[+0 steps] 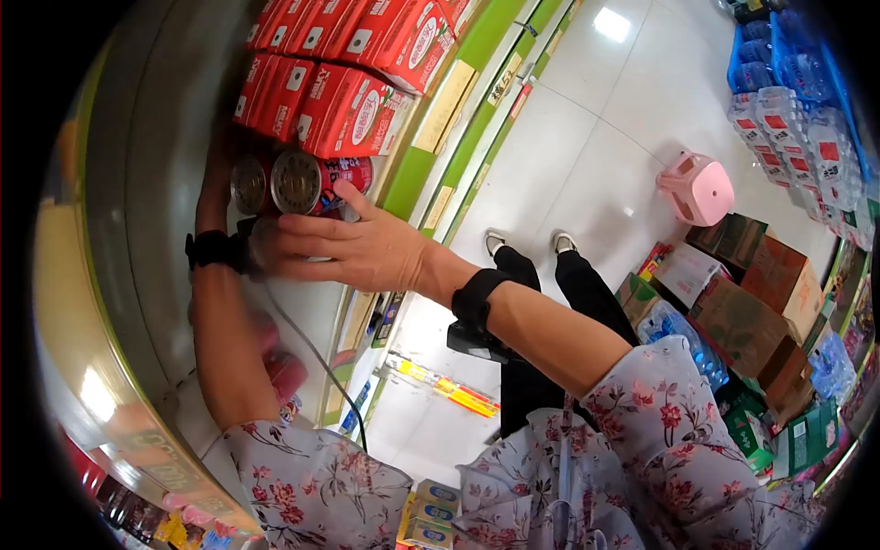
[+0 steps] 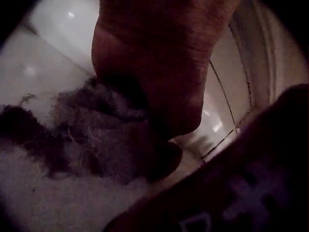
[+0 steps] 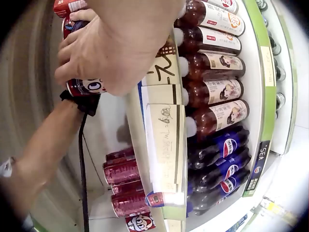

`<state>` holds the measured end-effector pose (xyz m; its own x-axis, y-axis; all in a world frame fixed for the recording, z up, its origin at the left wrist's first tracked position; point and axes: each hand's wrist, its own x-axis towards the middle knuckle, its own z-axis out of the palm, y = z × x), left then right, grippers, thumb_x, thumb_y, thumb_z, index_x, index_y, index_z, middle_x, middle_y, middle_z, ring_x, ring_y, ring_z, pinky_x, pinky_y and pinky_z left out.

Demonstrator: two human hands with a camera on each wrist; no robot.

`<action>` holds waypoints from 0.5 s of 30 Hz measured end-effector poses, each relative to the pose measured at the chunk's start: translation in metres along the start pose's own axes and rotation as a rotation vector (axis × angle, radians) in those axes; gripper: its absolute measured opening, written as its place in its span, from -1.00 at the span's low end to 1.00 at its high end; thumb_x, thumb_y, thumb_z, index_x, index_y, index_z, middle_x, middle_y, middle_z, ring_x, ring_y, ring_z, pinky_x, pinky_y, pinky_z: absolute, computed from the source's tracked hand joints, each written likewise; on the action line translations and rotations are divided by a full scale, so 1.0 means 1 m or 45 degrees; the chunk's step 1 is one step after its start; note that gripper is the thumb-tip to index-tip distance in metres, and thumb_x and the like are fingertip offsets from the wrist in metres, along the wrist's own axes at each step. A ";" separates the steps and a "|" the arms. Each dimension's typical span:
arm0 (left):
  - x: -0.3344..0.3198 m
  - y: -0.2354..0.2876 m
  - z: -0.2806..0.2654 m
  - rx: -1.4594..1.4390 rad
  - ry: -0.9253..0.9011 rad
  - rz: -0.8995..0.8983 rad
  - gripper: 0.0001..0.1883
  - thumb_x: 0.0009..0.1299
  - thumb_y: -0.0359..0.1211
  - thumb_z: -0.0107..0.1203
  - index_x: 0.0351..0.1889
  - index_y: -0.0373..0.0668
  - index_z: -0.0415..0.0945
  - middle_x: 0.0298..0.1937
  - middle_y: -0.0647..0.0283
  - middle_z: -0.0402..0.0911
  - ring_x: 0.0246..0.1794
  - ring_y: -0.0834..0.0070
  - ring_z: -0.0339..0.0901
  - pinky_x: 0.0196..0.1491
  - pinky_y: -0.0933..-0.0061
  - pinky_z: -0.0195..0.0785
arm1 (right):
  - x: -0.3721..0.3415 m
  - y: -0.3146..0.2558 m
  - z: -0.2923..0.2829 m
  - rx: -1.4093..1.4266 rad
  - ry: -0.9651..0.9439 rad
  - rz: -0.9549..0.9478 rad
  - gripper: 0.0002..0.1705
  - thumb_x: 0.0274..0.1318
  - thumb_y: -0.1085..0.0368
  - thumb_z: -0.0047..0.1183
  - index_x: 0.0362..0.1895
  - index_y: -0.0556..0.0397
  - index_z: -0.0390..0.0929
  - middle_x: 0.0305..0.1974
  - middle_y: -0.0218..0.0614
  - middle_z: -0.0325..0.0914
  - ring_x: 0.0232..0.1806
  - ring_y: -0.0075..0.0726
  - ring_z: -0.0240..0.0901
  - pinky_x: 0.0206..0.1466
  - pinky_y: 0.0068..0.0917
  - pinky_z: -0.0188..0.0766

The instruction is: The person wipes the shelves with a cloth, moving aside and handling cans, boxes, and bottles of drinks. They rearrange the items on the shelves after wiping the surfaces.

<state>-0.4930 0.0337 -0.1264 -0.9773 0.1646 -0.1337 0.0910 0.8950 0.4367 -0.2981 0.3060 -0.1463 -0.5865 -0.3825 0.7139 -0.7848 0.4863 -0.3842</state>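
My left hand (image 2: 159, 58) grips a bunched grey cloth (image 2: 106, 145) against the pale shelf surface. In the head view this hand reaches deep along the shelf, in shadow behind the cans. A dark can (image 2: 246, 193) with pale lettering stands close beside it in the left wrist view. My right hand (image 1: 353, 252) lies across the can row, its fingers curled round a red and dark can (image 3: 89, 87) that they mostly cover. Next to its thumb is a red can (image 1: 348, 172), with metal-topped cans (image 1: 297, 181) alongside.
Red milk-drink cartons (image 1: 353, 110) stand beyond the cans. More red cans (image 3: 126, 186) lie farther along the shelf. Below are tea bottles (image 3: 217, 87) and cola bottles (image 3: 222, 166). A black cable (image 1: 316, 348) hangs near the wrists. A pink stool (image 1: 701, 188) and cardboard boxes (image 1: 747, 312) occupy the floor.
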 end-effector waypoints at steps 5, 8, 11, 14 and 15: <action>-0.057 0.023 0.009 -0.016 0.032 0.057 -0.57 0.46 -0.30 -0.23 0.23 -0.28 0.28 0.16 0.06 0.45 0.16 0.20 0.37 0.22 0.33 0.18 | 0.003 -0.003 0.000 0.056 0.008 0.039 -0.33 -0.15 0.43 0.09 0.13 -0.47 0.38 0.28 -0.63 0.26 0.42 -0.49 0.03 0.33 0.19 -0.12; -0.113 0.040 0.013 0.099 0.062 -0.005 -0.57 0.47 -0.31 -0.25 0.25 -0.28 0.27 0.17 0.07 0.44 0.18 0.21 0.36 0.24 0.34 0.16 | 0.005 -0.004 -0.006 0.037 -0.016 0.036 -0.33 -0.11 0.43 0.07 0.14 -0.48 0.36 0.28 -0.62 0.25 0.42 -0.49 0.02 0.33 0.19 -0.11; -0.119 0.034 0.005 0.183 0.027 -0.095 -0.57 0.48 -0.32 -0.27 0.26 -0.28 0.26 0.19 0.08 0.43 0.20 0.22 0.34 0.26 0.35 0.14 | 0.004 -0.002 -0.008 0.025 -0.045 0.039 -0.34 -0.07 0.44 0.05 0.15 -0.48 0.34 0.30 -0.62 0.23 0.43 -0.50 0.00 0.35 0.18 -0.13; -0.067 0.001 -0.005 0.094 -0.022 -0.096 -0.56 0.48 -0.33 -0.29 0.28 -0.28 0.25 0.20 0.08 0.42 0.22 0.23 0.33 0.28 0.36 0.12 | 0.001 -0.004 -0.007 0.085 -0.036 0.056 -0.35 -0.06 0.43 0.05 0.15 -0.49 0.34 0.31 -0.62 0.22 0.44 -0.49 -0.02 0.38 0.17 -0.17; -0.050 -0.004 -0.006 0.029 -0.042 -0.101 -0.56 0.49 -0.33 -0.29 0.28 -0.28 0.25 0.21 0.08 0.42 0.23 0.24 0.33 0.29 0.36 0.12 | 0.001 -0.004 -0.006 0.085 -0.024 0.063 -0.35 -0.06 0.42 0.05 0.15 -0.49 0.34 0.31 -0.62 0.22 0.44 -0.49 -0.02 0.39 0.17 -0.19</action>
<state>-0.4454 0.0196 -0.1165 -0.9748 0.1062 -0.1960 0.0186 0.9150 0.4031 -0.2946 0.3080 -0.1407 -0.6278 -0.3747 0.6822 -0.7662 0.4517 -0.4571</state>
